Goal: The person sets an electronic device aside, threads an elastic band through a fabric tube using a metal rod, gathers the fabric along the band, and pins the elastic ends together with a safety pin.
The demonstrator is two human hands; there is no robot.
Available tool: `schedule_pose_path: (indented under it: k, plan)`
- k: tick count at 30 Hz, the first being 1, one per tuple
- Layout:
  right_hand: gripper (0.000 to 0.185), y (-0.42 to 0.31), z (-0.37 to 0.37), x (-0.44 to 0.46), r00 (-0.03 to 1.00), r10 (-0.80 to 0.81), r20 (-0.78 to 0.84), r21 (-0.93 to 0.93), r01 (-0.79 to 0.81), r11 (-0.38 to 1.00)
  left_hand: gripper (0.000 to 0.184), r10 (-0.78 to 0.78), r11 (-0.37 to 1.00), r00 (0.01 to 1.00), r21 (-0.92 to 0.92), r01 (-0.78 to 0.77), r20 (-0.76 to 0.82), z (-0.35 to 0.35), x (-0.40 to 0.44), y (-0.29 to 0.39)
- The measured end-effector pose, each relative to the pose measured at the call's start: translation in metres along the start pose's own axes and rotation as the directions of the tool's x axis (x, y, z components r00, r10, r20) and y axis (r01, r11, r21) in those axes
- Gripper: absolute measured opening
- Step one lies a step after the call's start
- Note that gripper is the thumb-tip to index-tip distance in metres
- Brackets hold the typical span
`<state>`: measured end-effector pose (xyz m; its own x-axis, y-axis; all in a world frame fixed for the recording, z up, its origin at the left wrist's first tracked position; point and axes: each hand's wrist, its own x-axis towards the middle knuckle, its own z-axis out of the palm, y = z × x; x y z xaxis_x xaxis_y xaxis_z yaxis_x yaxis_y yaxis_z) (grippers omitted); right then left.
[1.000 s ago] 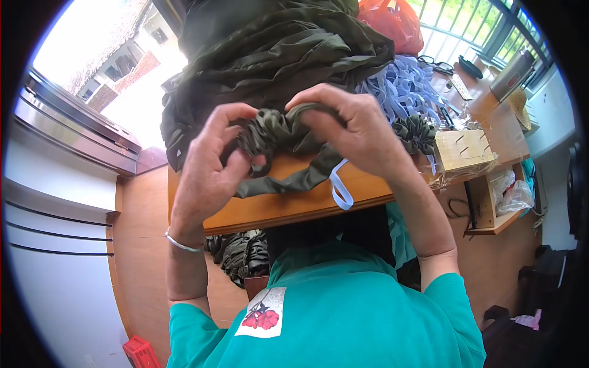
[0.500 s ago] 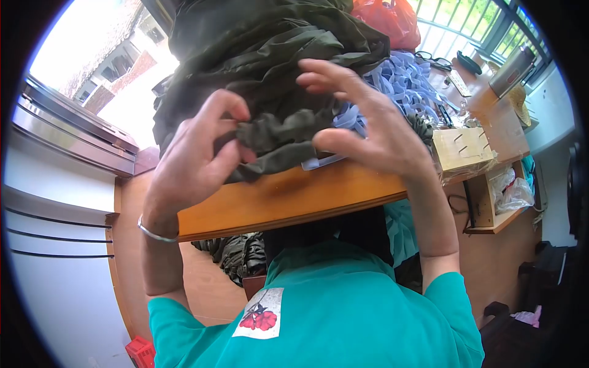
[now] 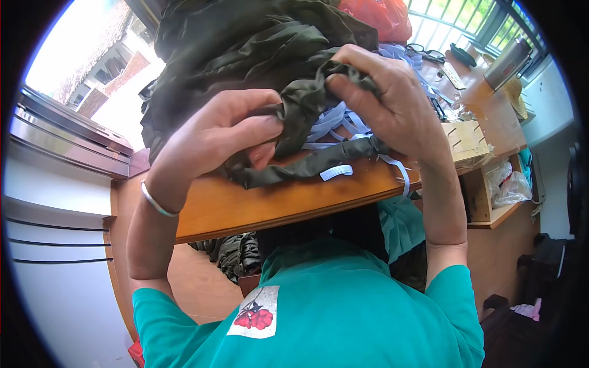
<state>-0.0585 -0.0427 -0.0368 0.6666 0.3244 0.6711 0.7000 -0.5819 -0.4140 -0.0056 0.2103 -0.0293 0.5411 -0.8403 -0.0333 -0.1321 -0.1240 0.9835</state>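
A green strip (image 3: 300, 107) was gripped above the table (image 3: 245, 208).
In the head view, the left hand (image 3: 211, 135) and right hand (image 3: 392, 104) stood apart, each pinching the strip; a dark cloth pile (image 3: 245, 49) lay just beyond.

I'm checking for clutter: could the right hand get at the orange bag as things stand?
Probably not: the right hand holds dark green fabric. Otherwise, the way to the orange bag looks fairly open.

Green strip (image 3: 305, 167) partly behind right hand (image 3: 396, 101)
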Motion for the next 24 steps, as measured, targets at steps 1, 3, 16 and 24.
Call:
schedule_pose_path:
  k: [1,3,16,24]
  plan:
    - [0.021,0.001,0.005,0.001,0.999,-0.05,-0.005,-0.054,0.05,0.997,0.022,-0.021,0.998,0.999,-0.064,0.024,0.039,0.002,0.007,-0.001]
    - [0.028,0.0,0.015,0.0,0.997,-0.083,0.001,-0.043,0.083,0.996,0.025,-0.032,0.996,0.998,-0.082,0.037,0.057,0.009,0.019,0.004]
    - [0.02,0.016,-0.013,-0.018,0.986,0.164,-0.031,0.207,-0.154,0.966,0.037,-0.153,0.975,0.971,-0.134,0.179,0.185,0.002,0.028,-0.014]
    - [0.025,0.0,-0.019,-0.015,0.97,0.234,-0.067,0.159,-0.221,0.962,0.035,-0.126,0.955,0.974,-0.241,0.171,0.19,0.003,0.043,0.016]
